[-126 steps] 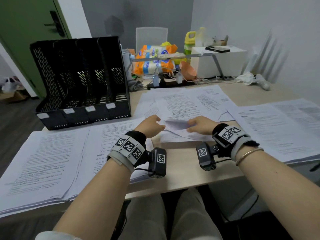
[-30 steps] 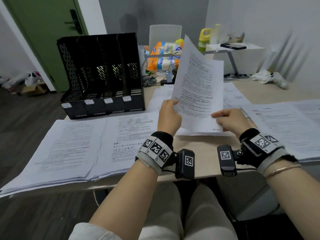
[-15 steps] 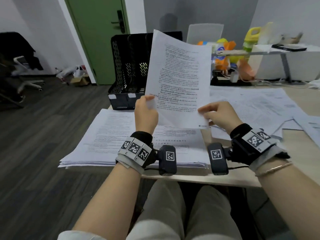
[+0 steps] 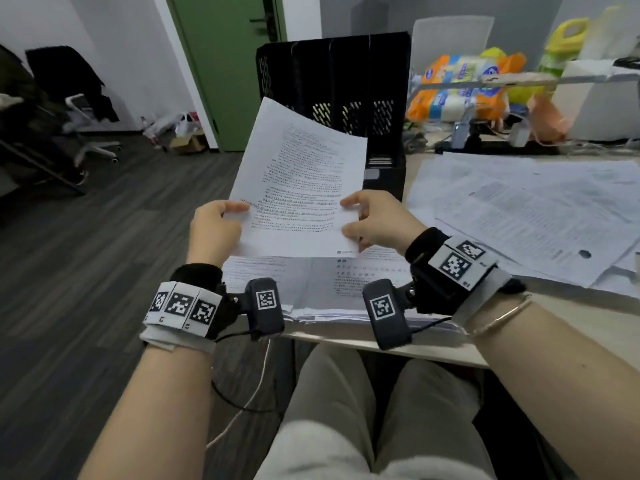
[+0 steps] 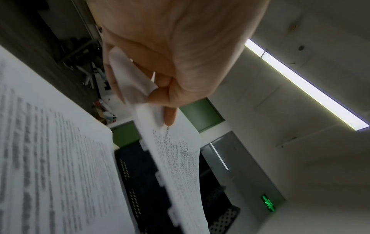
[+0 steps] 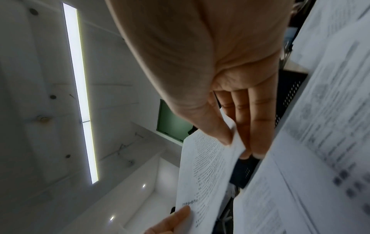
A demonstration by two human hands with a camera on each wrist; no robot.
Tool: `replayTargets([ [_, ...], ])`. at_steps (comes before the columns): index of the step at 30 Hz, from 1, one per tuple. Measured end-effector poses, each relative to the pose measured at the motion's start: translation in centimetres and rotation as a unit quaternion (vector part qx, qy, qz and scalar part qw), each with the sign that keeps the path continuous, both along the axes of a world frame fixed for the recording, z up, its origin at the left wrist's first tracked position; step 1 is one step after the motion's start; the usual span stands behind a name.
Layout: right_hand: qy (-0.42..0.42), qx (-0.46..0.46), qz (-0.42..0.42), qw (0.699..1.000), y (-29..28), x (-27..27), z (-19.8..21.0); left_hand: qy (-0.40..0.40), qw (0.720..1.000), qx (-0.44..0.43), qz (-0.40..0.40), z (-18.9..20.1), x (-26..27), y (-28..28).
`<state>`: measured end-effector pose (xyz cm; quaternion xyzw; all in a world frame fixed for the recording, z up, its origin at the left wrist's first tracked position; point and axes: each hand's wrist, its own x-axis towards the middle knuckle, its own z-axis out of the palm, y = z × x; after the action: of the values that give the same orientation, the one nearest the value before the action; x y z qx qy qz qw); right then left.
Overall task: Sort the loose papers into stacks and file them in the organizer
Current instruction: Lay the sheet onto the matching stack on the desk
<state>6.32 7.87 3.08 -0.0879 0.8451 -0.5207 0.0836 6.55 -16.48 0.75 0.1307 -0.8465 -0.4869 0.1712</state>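
I hold one printed sheet (image 4: 301, 181) up in front of me, tilted back over the desk's left end. My left hand (image 4: 216, 225) pinches its lower left edge, thumb on the printed face. My right hand (image 4: 374, 221) pinches the lower right edge between thumb and fingers. The left wrist view shows the sheet (image 5: 176, 158) edge-on under my thumb; the right wrist view shows the sheet (image 6: 202, 171) pinched at its corner. Under the sheet lies a paper stack (image 4: 332, 289) on the desk. The black organizer (image 4: 332, 84) stands behind the sheet, its slots facing me.
More loose papers (image 4: 526, 209) cover the desk to the right. Snack bags (image 4: 460, 88), a yellow bottle (image 4: 564, 46) and a white box (image 4: 602, 98) crowd the back right. An office chair (image 4: 69, 109) and a green door (image 4: 225, 64) are off to the left.
I lifted the sheet off the loose pile with both hands and carried it left over the left stack. Since half a second ago it has tipped back and lower.
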Motion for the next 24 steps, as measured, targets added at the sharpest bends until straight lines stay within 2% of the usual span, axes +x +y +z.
replayTargets([
  [7, -0.036, 0.032, 0.028, 0.998, -4.7, -0.7, -2.7, -0.034, 0.998, -0.027, 0.044, -1.6, 0.8, -3.8],
  [15, -0.093, 0.067, 0.039, 0.993, -6.6, -0.9, -4.3, -0.134, 0.987, -0.053, 0.071, -2.3, 1.3, -6.0],
  [21, -0.123, 0.051, 0.045, 0.990, -7.2, -0.5, -5.0, -0.153, 0.979, -0.117, 0.059, -2.1, 1.5, -6.3],
  [24, -0.129, 0.056, 0.045, 0.989, -7.3, -0.1, -5.2, -0.174, 0.977, -0.126, 0.013, -1.9, 1.0, -5.2],
])
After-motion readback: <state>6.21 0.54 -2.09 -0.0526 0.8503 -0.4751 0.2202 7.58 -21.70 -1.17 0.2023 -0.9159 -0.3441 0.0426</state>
